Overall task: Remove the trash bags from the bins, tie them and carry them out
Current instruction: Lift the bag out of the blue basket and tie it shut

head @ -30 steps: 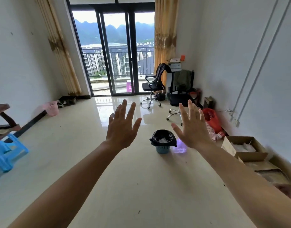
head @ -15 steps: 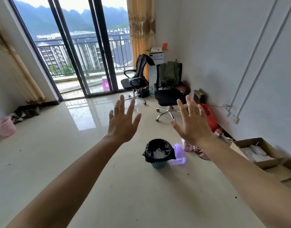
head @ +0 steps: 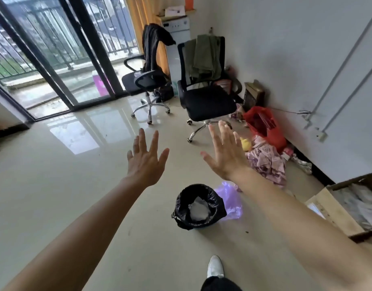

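Closer now than half a second ago, the bin (head: 198, 224) sits low between both arms. Left hand (head: 146, 162) and right hand (head: 227, 155) hang spread wide, fingers apart, touching nothing. A black trash bag (head: 180, 204) drapes over the rim, hiding most of the bin; pale crumpled waste lies inside.

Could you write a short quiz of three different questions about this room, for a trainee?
1. True or false: the black trash bag sits inside its bin on the floor.
2. What does the left hand hold? A) the bag B) nothing C) a chair
3. Which colour is the loose plastic bag beside the bin?

Key: 1 true; 2 B, like the open right hand; 3 purple.
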`<action>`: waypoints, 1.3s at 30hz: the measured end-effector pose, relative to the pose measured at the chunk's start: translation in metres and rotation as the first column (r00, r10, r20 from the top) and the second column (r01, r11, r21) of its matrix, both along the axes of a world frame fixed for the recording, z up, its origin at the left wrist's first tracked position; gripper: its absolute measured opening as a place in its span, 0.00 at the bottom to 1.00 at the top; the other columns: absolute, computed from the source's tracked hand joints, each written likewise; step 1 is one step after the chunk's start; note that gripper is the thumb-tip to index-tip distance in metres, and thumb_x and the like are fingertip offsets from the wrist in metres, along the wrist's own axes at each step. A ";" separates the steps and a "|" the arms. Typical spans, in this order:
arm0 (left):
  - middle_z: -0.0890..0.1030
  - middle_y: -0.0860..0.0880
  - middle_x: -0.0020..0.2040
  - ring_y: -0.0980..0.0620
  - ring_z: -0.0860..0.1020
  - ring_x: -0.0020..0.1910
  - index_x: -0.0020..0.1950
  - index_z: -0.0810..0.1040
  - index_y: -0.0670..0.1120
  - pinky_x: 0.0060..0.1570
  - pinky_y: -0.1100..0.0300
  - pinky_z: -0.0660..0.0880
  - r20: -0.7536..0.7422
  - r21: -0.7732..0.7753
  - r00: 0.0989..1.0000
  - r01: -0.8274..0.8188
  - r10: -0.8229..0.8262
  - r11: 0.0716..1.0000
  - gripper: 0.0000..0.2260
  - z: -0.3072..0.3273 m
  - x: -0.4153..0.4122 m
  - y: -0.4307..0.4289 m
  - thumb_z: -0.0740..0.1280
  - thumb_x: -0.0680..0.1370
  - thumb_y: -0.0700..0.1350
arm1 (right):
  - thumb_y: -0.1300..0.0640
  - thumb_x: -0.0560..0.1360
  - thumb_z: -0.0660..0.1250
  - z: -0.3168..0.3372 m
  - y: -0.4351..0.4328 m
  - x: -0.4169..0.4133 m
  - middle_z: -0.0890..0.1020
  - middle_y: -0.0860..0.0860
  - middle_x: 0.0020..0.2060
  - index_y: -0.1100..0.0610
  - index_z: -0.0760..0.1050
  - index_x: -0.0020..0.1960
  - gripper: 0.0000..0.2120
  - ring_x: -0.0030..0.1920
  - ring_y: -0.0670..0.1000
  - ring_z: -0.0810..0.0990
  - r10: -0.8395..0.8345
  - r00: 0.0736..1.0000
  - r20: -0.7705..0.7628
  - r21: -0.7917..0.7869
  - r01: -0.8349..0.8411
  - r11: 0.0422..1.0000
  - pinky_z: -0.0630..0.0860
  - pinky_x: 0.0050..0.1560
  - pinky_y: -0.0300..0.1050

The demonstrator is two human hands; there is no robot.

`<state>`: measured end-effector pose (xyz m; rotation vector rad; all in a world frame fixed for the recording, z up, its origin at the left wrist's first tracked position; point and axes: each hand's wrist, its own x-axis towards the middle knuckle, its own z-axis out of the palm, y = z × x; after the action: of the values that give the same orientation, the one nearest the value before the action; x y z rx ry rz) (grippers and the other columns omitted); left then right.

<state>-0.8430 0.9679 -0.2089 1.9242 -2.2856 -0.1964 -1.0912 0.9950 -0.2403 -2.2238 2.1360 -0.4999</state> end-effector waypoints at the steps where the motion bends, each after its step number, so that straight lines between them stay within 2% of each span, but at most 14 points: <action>1: 0.35 0.44 0.81 0.41 0.43 0.81 0.82 0.41 0.55 0.76 0.38 0.51 0.003 0.044 1.000 -0.017 0.017 0.999 0.31 -0.009 -0.005 -0.025 0.47 0.82 0.64 | 0.36 0.79 0.54 -0.010 -0.026 -0.004 0.45 0.61 0.80 0.53 0.42 0.81 0.40 0.80 0.61 0.47 0.002 1.000 -0.005 0.023 -0.002 1.000 0.45 0.77 0.60; 7: 0.40 0.44 0.82 0.41 0.45 0.81 0.82 0.42 0.56 0.76 0.40 0.51 -0.011 0.273 0.999 -0.037 0.042 0.961 0.31 -0.091 -0.008 -0.111 0.48 0.82 0.64 | 0.35 0.79 0.52 -0.085 -0.115 -0.010 0.47 0.60 0.80 0.53 0.42 0.81 0.39 0.79 0.60 0.48 -0.050 0.999 -0.002 0.255 0.049 0.966 0.45 0.77 0.59; 10: 0.45 0.43 0.83 0.41 0.46 0.81 0.82 0.43 0.55 0.76 0.43 0.51 -0.011 0.435 0.996 -0.070 0.083 0.898 0.30 -0.157 0.000 -0.138 0.49 0.83 0.63 | 0.35 0.79 0.53 -0.142 -0.133 -0.010 0.48 0.59 0.80 0.53 0.43 0.81 0.39 0.79 0.58 0.48 -0.072 0.997 -0.012 0.381 0.071 0.922 0.45 0.77 0.58; 15: 0.48 0.39 0.82 0.42 0.47 0.81 0.82 0.41 0.50 0.78 0.45 0.49 0.014 0.634 0.997 -0.071 0.080 0.770 0.32 -0.344 0.017 -0.184 0.49 0.83 0.62 | 0.34 0.79 0.53 -0.308 -0.130 -0.015 0.56 0.60 0.79 0.54 0.51 0.80 0.37 0.78 0.60 0.55 -0.273 0.961 -0.050 0.548 0.255 0.797 0.52 0.76 0.57; 18: 0.50 0.39 0.82 0.41 0.49 0.81 0.82 0.42 0.48 0.78 0.45 0.51 0.035 0.734 0.985 -0.138 0.166 0.665 0.33 -0.460 0.028 -0.187 0.50 0.83 0.61 | 0.34 0.78 0.54 -0.416 -0.118 -0.010 0.58 0.60 0.78 0.53 0.52 0.80 0.37 0.76 0.62 0.59 -0.474 0.880 -0.023 0.651 0.373 0.661 0.57 0.74 0.57; 21: 0.54 0.39 0.81 0.38 0.55 0.80 0.82 0.44 0.46 0.77 0.46 0.54 0.014 0.794 0.942 -0.215 0.336 0.569 0.33 -0.555 0.035 -0.178 0.52 0.84 0.59 | 0.34 0.79 0.55 -0.513 -0.107 0.000 0.58 0.59 0.78 0.53 0.51 0.80 0.37 0.78 0.60 0.56 -0.686 0.724 0.069 0.736 0.427 0.525 0.55 0.75 0.56; 23: 0.55 0.40 0.81 0.39 0.57 0.79 0.82 0.44 0.44 0.77 0.47 0.56 0.000 0.822 0.891 -0.258 0.455 0.507 0.33 -0.607 0.040 -0.166 0.53 0.84 0.58 | 0.35 0.79 0.56 -0.568 -0.100 0.004 0.59 0.58 0.78 0.54 0.54 0.80 0.37 0.78 0.58 0.56 -0.825 0.542 0.158 0.756 0.472 0.454 0.54 0.77 0.54; 26: 0.55 0.42 0.82 0.41 0.57 0.79 0.82 0.44 0.44 0.75 0.49 0.57 -0.020 0.841 0.795 -0.314 0.606 0.440 0.33 -0.670 0.045 -0.145 0.53 0.84 0.57 | 0.34 0.78 0.55 -0.627 -0.094 -0.005 0.66 0.56 0.75 0.53 0.60 0.78 0.35 0.74 0.56 0.65 -0.947 0.245 0.207 0.745 0.588 0.315 0.61 0.74 0.49; 29: 0.55 0.43 0.82 0.40 0.56 0.79 0.82 0.40 0.47 0.75 0.45 0.56 0.026 0.884 0.639 -0.374 0.769 0.281 0.38 -0.713 0.043 -0.131 0.54 0.82 0.63 | 0.31 0.77 0.53 -0.671 -0.081 -0.021 0.68 0.54 0.74 0.52 0.61 0.77 0.36 0.73 0.57 0.68 -0.984 -0.045 0.175 0.771 0.628 0.108 0.63 0.71 0.50; 31: 0.59 0.47 0.81 0.41 0.59 0.78 0.82 0.47 0.52 0.73 0.41 0.59 0.045 0.933 0.499 -0.331 0.866 0.141 0.42 -0.731 0.040 -0.130 0.54 0.76 0.72 | 0.25 0.72 0.51 -0.692 -0.071 -0.026 0.69 0.52 0.73 0.51 0.62 0.76 0.42 0.72 0.57 0.68 -0.963 -0.235 0.128 0.849 0.528 -0.016 0.65 0.71 0.54; 33: 0.74 0.51 0.72 0.47 0.71 0.70 0.76 0.67 0.54 0.64 0.42 0.66 0.023 0.970 0.406 -0.230 0.913 0.078 0.39 -0.739 0.033 -0.131 0.54 0.72 0.76 | 0.21 0.67 0.51 -0.710 -0.063 -0.026 0.78 0.50 0.66 0.48 0.72 0.70 0.44 0.66 0.56 0.76 -0.934 -0.329 0.138 0.925 0.380 0.003 0.72 0.66 0.56; 35: 0.84 0.53 0.55 0.49 0.80 0.55 0.59 0.79 0.53 0.56 0.47 0.75 -0.037 0.977 0.352 -0.182 0.935 0.107 0.26 -0.736 0.026 -0.135 0.59 0.75 0.70 | 0.25 0.69 0.58 -0.724 -0.063 -0.024 0.85 0.49 0.54 0.48 0.80 0.60 0.34 0.57 0.53 0.83 -0.916 -0.346 0.200 0.959 0.262 0.110 0.80 0.58 0.53; 36: 0.85 0.52 0.50 0.49 0.82 0.51 0.55 0.80 0.52 0.53 0.49 0.78 -0.064 0.975 0.301 -0.185 0.952 0.124 0.21 -0.734 0.022 -0.139 0.62 0.75 0.66 | 0.29 0.71 0.62 -0.726 -0.066 -0.020 0.87 0.49 0.51 0.50 0.81 0.59 0.29 0.55 0.53 0.85 -0.903 -0.366 0.224 0.961 0.236 0.143 0.81 0.57 0.53; 39: 0.85 0.51 0.49 0.48 0.84 0.48 0.57 0.79 0.49 0.48 0.52 0.82 -0.158 0.945 0.111 -0.272 0.981 0.183 0.17 -0.725 0.011 -0.158 0.63 0.79 0.59 | 0.45 0.75 0.69 -0.720 -0.077 -0.006 0.87 0.50 0.48 0.54 0.81 0.55 0.16 0.50 0.52 0.85 -0.870 -0.380 0.314 0.942 0.241 0.234 0.82 0.55 0.52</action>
<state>-0.8322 0.8102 -0.9334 2.2372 -0.2873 -1.6940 -1.0974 0.9182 -0.9602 0.3199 1.8590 -0.8236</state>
